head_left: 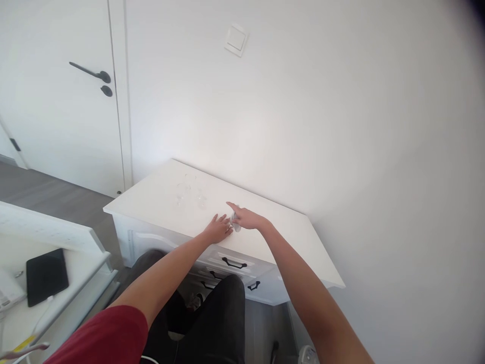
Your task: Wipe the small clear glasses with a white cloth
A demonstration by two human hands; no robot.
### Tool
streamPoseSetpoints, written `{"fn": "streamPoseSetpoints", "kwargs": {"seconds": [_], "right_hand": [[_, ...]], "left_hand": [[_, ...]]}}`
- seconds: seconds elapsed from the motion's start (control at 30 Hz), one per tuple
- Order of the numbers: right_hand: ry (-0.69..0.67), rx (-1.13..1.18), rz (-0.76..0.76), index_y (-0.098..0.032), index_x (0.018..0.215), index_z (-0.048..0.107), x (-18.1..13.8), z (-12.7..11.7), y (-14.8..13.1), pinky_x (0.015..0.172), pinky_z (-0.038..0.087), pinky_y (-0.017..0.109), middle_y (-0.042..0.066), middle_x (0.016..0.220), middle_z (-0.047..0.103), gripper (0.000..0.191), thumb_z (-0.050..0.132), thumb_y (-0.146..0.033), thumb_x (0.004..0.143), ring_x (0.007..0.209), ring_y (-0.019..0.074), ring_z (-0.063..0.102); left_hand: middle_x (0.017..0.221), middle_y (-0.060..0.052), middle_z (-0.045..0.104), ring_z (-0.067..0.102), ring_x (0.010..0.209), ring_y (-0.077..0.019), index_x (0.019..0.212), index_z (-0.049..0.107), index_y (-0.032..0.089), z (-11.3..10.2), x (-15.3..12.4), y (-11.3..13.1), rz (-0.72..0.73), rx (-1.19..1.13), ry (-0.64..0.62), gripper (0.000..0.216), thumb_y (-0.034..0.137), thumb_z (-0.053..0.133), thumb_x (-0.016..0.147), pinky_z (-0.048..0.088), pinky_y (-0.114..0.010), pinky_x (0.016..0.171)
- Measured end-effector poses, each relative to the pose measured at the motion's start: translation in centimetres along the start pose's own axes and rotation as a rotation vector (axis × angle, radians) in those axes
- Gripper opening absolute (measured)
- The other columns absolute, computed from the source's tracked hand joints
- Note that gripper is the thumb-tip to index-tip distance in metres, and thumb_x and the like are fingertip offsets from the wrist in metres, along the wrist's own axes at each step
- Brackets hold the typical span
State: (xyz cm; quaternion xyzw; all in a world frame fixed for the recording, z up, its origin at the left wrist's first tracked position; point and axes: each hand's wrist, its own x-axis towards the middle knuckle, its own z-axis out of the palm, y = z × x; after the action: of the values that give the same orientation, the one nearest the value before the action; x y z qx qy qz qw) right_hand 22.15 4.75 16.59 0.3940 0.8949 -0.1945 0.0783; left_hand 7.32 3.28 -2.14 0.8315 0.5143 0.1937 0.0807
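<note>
My right hand [248, 218] is closed around a small clear, whitish object [237, 227] over the top of a white chest of drawers [276, 230]. Its index finger points out to the left, and the object's exact kind is too small to tell. Beside it, my left hand [219, 230] lies with fingers spread near the front edge of the chest top, its fingertips close to the same object. Farther left on the white surface stand several small transparent pieces [200, 198], faint against the white.
A white wall [303, 101] with a light switch [236, 39] rises behind the chest. To the left are a door with a dark handle [91, 72] and a white desk holding a black tablet [47, 277]. Dark drawer pulls [234, 263] jut out above my knees.
</note>
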Motion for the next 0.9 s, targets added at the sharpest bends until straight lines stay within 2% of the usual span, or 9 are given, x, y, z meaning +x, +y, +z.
{"fn": "streamPoseSetpoints", "kwargs": {"seconds": [0.13,0.23,0.3,0.43,0.5,0.57,0.67,0.73,0.9], "right_hand": [[-0.096,-0.124,-0.098,-0.029,0.160,0.028,0.8,-0.3,-0.6,0.073,0.047,0.027,0.010,0.118,0.069,0.071,0.053,-0.023,0.094,0.090,0.0210,0.064],[0.031,-0.317,-0.112,-0.030,0.144,0.055,0.1,0.7,-0.6,0.082,0.046,0.032,0.010,0.110,0.072,0.054,0.059,-0.022,0.091,0.096,0.0256,0.065],[0.155,-0.386,-0.085,-0.029,0.132,0.065,-0.8,1.7,-0.3,0.090,0.043,0.036,0.010,0.107,0.073,0.041,0.060,-0.024,0.092,0.101,0.0282,0.064],[0.316,-0.143,0.138,-0.028,0.133,0.060,-1.7,2.1,0.1,0.090,0.045,0.035,0.007,0.119,0.071,0.039,0.059,-0.032,0.094,0.106,0.0259,0.064],[0.281,0.010,0.217,-0.026,0.137,0.055,-1.1,1.6,-0.3,0.082,0.048,0.030,0.007,0.125,0.069,0.043,0.056,-0.031,0.094,0.105,0.0232,0.065],[0.172,0.058,0.201,-0.024,0.141,0.051,-0.1,1.0,-1.0,0.075,0.049,0.028,0.009,0.127,0.067,0.047,0.054,-0.026,0.094,0.104,0.0222,0.065],[0.018,-0.049,0.099,-0.023,0.146,0.049,1.2,0.5,-1.9,0.075,0.047,0.028,0.011,0.125,0.069,0.053,0.053,-0.018,0.093,0.108,0.0247,0.064],[-0.014,-0.155,0.031,-0.024,0.141,0.055,1.3,0.6,-2.0,0.077,0.046,0.029,0.010,0.119,0.071,0.048,0.052,-0.017,0.094,0.107,0.0256,0.064],[0.114,-0.444,-0.090,-0.023,0.121,0.068,-0.8,2.0,-0.9,0.091,0.041,0.038,0.011,0.097,0.074,0.031,0.043,-0.024,0.103,0.097,0.0259,0.065]], "left_hand": [[0.147,-0.006,0.057,0.033,0.149,-0.0295,0.119,0.072,0.029,0.0,0.0,-0.1,0.004,0.010,0.000,0.043,0.045,0.035,0.104,0.017,-0.059,0.122],[0.149,-0.007,0.055,0.037,0.146,-0.0291,0.123,0.069,0.029,0.1,0.0,-0.1,-0.001,0.004,0.006,0.043,0.045,0.035,0.103,0.017,-0.060,0.122],[0.151,-0.007,0.052,0.035,0.147,-0.0293,0.125,0.068,0.029,0.2,0.0,0.0,-0.003,-0.003,0.009,0.043,0.045,0.035,0.104,0.017,-0.060,0.122],[0.155,-0.004,0.049,0.029,0.151,-0.0298,0.125,0.068,0.031,0.2,0.0,0.0,0.000,-0.018,0.001,0.043,0.046,0.035,0.104,0.016,-0.061,0.122],[0.155,-0.004,0.049,0.029,0.151,-0.0299,0.123,0.070,0.031,0.1,0.1,-0.1,0.004,-0.023,-0.011,0.041,0.044,0.036,0.103,0.017,-0.061,0.122],[0.154,-0.005,0.050,0.029,0.151,-0.0302,0.122,0.071,0.030,0.1,0.0,-0.2,0.006,-0.022,-0.023,0.040,0.041,0.038,0.102,0.018,-0.060,0.122],[0.153,-0.005,0.051,0.030,0.150,-0.0306,0.120,0.072,0.029,-0.1,0.0,-0.3,0.006,-0.017,-0.029,0.041,0.041,0.037,0.102,0.017,-0.060,0.122],[0.155,-0.005,0.050,0.031,0.150,-0.0307,0.118,0.073,0.029,-0.1,0.0,-0.3,0.005,-0.015,-0.029,0.041,0.042,0.037,0.102,0.017,-0.060,0.122],[0.156,-0.005,0.047,0.031,0.150,-0.0309,0.120,0.071,0.029,-0.3,0.0,0.0,-0.003,-0.025,-0.031,0.042,0.045,0.035,0.103,0.017,-0.062,0.121]]}}
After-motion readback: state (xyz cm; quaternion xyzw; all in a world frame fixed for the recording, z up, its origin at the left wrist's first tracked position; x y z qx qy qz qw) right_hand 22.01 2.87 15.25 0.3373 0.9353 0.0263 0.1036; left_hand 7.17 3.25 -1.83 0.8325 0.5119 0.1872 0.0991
